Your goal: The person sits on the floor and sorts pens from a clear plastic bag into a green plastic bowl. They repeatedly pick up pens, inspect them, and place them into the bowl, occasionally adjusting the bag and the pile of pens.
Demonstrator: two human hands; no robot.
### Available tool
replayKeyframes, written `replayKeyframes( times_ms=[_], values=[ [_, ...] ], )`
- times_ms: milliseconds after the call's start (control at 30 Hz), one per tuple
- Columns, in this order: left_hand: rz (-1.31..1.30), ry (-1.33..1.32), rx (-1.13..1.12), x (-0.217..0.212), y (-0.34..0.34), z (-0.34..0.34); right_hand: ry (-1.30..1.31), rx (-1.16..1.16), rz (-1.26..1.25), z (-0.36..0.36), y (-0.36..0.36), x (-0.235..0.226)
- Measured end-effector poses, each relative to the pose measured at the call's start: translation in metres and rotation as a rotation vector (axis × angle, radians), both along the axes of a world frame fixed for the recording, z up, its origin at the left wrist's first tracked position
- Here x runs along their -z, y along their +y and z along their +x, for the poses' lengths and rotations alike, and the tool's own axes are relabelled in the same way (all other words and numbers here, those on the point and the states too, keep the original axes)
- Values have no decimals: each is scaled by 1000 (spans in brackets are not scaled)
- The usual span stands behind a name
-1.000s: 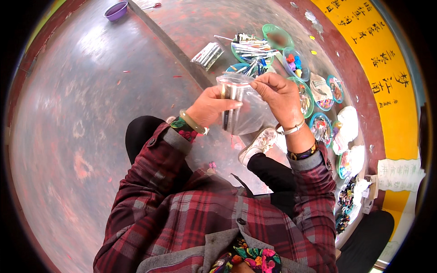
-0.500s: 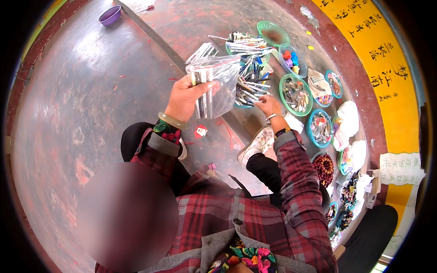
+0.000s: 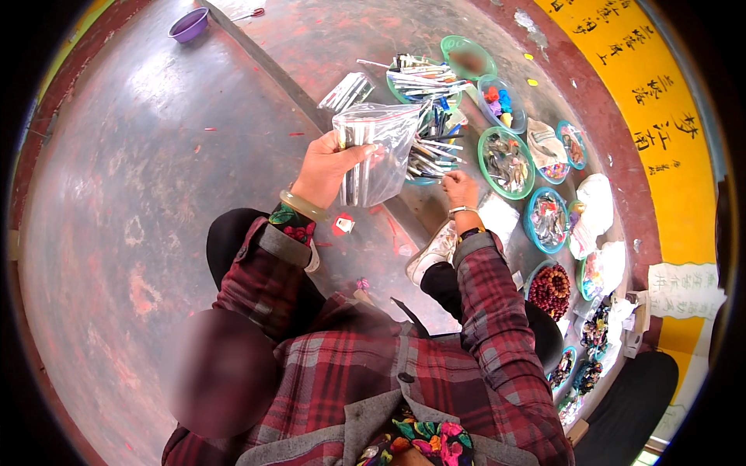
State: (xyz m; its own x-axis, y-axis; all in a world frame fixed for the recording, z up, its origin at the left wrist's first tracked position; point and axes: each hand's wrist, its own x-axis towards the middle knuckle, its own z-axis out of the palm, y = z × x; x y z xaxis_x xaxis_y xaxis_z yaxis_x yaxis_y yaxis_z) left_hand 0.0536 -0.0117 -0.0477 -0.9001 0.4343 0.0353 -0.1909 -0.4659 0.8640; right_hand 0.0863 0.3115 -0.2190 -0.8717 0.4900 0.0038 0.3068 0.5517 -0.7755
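Her left hand [image 3: 325,167] gripped a clear plastic bag [image 3: 371,151] of pens, raised above the floor. Her right hand [image 3: 460,188] reached into the pile of pens [image 3: 429,159], fingers curled; whether it held one, I couldn't tell.

A purple bowl [image 3: 189,24] sits far off, brown beads [image 3: 550,288] and a white shoe [image 3: 432,252] lie nearer.

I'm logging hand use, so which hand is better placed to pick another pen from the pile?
Right. The right hand rests at the pile of pens, while the left hand holds up the clear plastic bag.
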Motion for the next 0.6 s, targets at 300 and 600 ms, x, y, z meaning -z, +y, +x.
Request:
replayKeyframes(
  times_ms=[300, 600],
  values=[
    [-54, 42, -29, 11, -5, 2, 278, 354, -589, 13, 12, -74],
    [-59, 4, -27, 10, -4, 4, 716, 396, -1359, 7, 34, -132]
  ],
)
